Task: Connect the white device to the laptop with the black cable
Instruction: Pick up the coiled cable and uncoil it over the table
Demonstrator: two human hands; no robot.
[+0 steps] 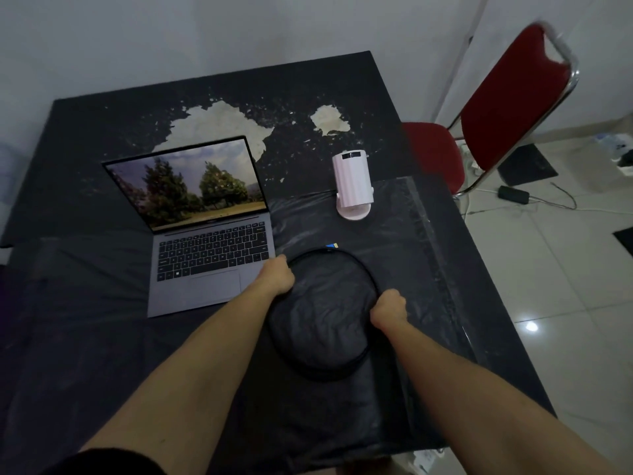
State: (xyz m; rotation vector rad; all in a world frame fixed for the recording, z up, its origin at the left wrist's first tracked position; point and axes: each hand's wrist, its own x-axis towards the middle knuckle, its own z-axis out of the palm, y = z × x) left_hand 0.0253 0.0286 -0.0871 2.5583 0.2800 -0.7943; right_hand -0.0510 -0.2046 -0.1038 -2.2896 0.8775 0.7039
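An open grey laptop (205, 234) with a tree picture on its screen sits on the left of the dark table. The white device (352, 183), a ribbed cylinder on a round base, stands upright to its right. A coiled black cable (346, 368) lies in a loop in front of both, and one plug end with a blue and yellow tip (331, 246) points away from me. My left hand (275, 277) grips the loop's left side beside the laptop's front right corner. My right hand (388, 308) is closed on the loop's right side.
The table (102, 354) is covered in dark plastic sheeting, with peeled pale patches (219, 123) at the back. A red chair (507, 114) with a chrome frame stands at the table's right. A power adapter and wires (513, 195) lie on the white tiled floor.
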